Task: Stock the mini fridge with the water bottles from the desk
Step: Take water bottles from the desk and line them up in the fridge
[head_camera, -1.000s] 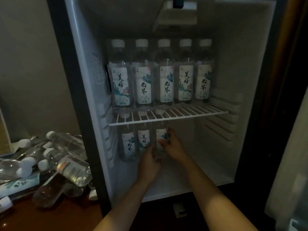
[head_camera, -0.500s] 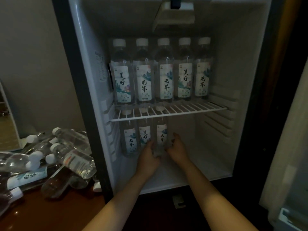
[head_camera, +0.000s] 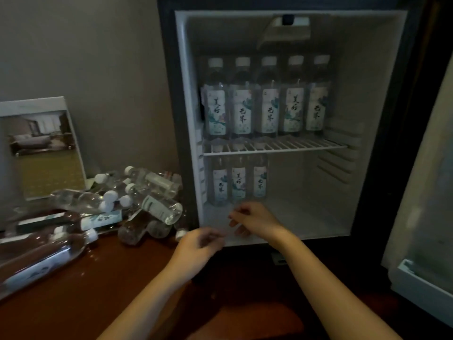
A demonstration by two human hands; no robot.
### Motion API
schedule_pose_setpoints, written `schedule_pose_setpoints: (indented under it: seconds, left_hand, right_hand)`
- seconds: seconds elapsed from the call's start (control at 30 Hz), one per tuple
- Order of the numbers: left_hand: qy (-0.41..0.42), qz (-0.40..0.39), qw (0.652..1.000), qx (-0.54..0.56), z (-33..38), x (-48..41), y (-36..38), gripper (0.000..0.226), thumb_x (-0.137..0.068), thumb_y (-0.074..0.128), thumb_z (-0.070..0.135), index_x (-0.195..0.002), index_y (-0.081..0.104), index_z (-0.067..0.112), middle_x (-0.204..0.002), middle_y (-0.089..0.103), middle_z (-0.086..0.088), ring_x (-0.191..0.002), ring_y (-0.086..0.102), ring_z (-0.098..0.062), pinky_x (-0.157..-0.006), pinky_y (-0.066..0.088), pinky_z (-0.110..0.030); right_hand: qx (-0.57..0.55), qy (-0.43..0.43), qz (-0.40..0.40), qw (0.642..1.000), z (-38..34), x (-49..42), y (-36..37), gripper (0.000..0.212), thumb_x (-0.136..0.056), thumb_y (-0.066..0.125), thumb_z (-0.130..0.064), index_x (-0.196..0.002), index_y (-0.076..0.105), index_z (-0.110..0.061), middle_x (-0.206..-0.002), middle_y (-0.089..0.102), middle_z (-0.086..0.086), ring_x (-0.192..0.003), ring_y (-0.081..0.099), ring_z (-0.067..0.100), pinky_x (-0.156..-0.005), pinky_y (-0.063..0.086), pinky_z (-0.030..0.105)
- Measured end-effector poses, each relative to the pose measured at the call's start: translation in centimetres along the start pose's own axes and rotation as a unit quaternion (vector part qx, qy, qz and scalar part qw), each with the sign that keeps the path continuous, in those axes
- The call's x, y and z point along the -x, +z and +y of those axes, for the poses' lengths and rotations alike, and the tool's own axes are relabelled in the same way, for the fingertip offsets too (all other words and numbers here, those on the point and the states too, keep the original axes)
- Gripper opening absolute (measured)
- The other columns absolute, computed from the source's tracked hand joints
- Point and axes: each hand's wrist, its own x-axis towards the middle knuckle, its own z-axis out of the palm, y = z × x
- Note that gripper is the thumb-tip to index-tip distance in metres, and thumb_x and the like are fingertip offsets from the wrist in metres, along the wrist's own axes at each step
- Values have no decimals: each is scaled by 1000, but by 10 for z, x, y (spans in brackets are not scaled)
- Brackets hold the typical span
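Observation:
The open mini fridge (head_camera: 367, 69) holds several upright water bottles (head_camera: 269, 99) in a row on its wire shelf (head_camera: 306, 147). Three more bottles (head_camera: 239, 182) stand at the left of the fridge floor below it. A heap of water bottles (head_camera: 152, 202) lies on the brown desk (head_camera: 98, 290) to the left of the fridge. My left hand (head_camera: 198, 244) hovers at the fridge's lower front edge, fingers loosely curled and holding nothing. My right hand (head_camera: 255, 220) is just inside the lower compartment, below the three bottles, relaxed and holding nothing.
A framed picture card (head_camera: 41, 148) leans on the wall behind the heap. More bottles (head_camera: 41, 256) lie at the desk's left edge. The fridge door (head_camera: 426, 192) stands open at the right. The right part of the fridge floor (head_camera: 313, 217) has free room.
Both hands have let go of the third bottle on the fridge floor and drawn back toward the front edge. The left hand moved out and leftward. The view has shifted left.

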Motion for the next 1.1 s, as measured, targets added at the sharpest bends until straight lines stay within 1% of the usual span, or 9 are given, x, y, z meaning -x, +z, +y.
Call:
schedule_pose_setpoints:
  seconds: [0.13, 0.2, 0.33, 0.47, 0.63, 0.8, 0.93, 1.03, 1.1]
  left_hand:
    - [-45, 66, 996, 29, -16, 26, -41, 17, -91, 55, 8, -89, 67, 19, -77, 68, 2, -69, 64, -6, -62, 49, -18]
    - [-70, 101, 992, 39, -26, 31, -58, 19, -92, 53, 8, -88, 66, 21, -78, 67, 0, -69, 61, -7, -63, 47, -19]
    - [-114, 136, 982, 59, -45, 30, -85, 20, -93, 52, 10, -86, 63, 25, -85, 66, 0, -73, 60, -10, -66, 46, -23]
    - [-168, 167, 966, 102, -58, 22, -101, 16, -93, 50, 10, -90, 60, 22, -94, 61, 1, -77, 59, -10, -67, 46, -24]
    - [-194, 189, 952, 143, -71, 20, -115, 17, -93, 50, 10, -105, 59, 17, -103, 60, -2, -79, 59, -10, -66, 46, -23]
    - [-200, 180, 953, 142, -81, 20, -129, 15, -95, 49, 13, -104, 57, 22, -111, 59, -3, -84, 60, -11, -76, 48, -27]
    - [-209, 174, 949, 160, -86, 14, -126, 22, -96, 47, 16, -117, 54, 17, -120, 57, -4, -93, 59, -13, -81, 48, -28]
    - [-212, 185, 941, 188, -85, 5, -121, 34, -98, 45, 22, -130, 48, 14, -125, 56, -5, -100, 57, -16, -83, 48, -29]
    - [-204, 191, 930, 239, -83, 0, -117, 31, -98, 42, 27, -124, 52, 14, -120, 59, -4, -103, 58, -18, -82, 48, -30]
  right_hand:
    - [13, -28, -93, 995, -25, 16, 39, 11, -95, 51, -19, -95, 60, -13, -77, 62, -2, -63, 59, 10, -54, 46, 15]
    - [36, -46, -103, 993, -36, 15, 62, 14, -95, 51, -18, -102, 60, -11, -80, 62, 1, -66, 58, 12, -56, 45, 16]
    - [114, -110, -89, 983, -52, -7, 107, 25, -92, 55, -22, -113, 60, -11, -108, 64, 9, -98, 62, 22, -84, 53, 35]
    - [254, -168, -3, 952, -56, -39, 150, 44, -91, 54, -22, -133, 45, -10, -136, 46, 12, -127, 42, 27, -103, 37, 37]
    - [320, -79, 69, 941, -49, -80, 176, 69, -90, 55, -33, -146, 21, -12, -149, 27, 17, -140, 21, 34, -116, 19, 46]
    - [390, -45, 93, 915, -49, -100, 175, 79, -83, 63, -44, -144, 23, -11, -138, 41, 23, -130, 37, 38, -109, 28, 44]
    - [386, -9, 77, 919, -57, -100, 171, 64, -81, 63, -46, -129, 42, -10, -122, 58, 13, -114, 54, 31, -95, 41, 40]
    - [253, 31, 48, 966, -59, -89, 168, 47, -79, 65, -44, -110, 56, -10, -95, 62, 5, -92, 62, 23, -78, 52, 35]
    - [90, 69, 6, 993, -55, -78, 167, 47, -78, 68, -42, -110, 57, -9, -88, 60, 2, -84, 61, 18, -69, 51, 30]
